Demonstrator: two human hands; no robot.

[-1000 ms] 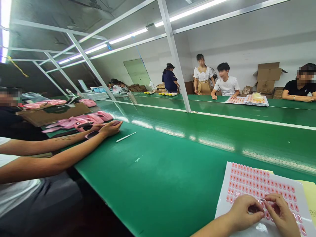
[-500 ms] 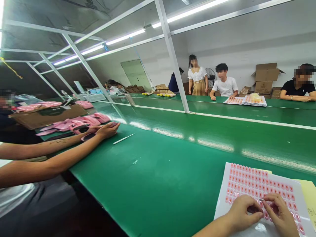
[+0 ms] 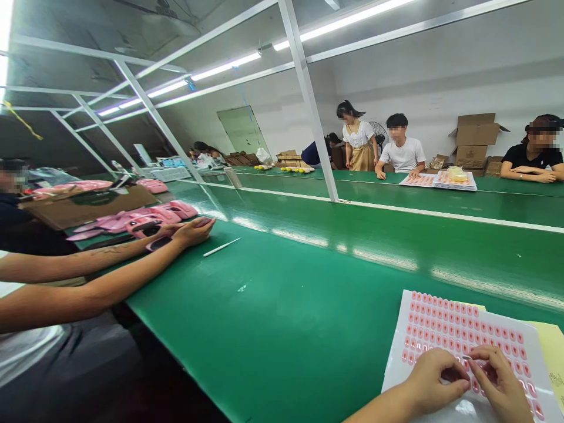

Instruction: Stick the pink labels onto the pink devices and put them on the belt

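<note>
My left hand (image 3: 436, 376) and my right hand (image 3: 497, 382) rest close together on a white sheet (image 3: 462, 329) at the lower right. The sheet carries rows of small pink nail-shaped pieces. My right hand's fingers pinch a thin silvery tip (image 3: 467, 356), whose full shape is hidden by my fingers. My left hand's fingers curl beside it, and I cannot see anything held in them. A yellow paper (image 3: 550, 358) sticks out from under the sheet's right edge.
A green workbench (image 3: 264, 329) stretches ahead. At the left, a co-worker's hand (image 3: 194, 233) lies among pink packaged items (image 3: 154, 217), with a white stylus (image 3: 222, 247) nearby. White steel posts (image 3: 308, 100) stand beyond, then a further bench with several people and cardboard boxes (image 3: 476, 141).
My hands stay nearly still on the sheet. The view has shifted slightly. In the background, the dark-shirted person has bent down and moved behind the post, and the standing person has turned.
</note>
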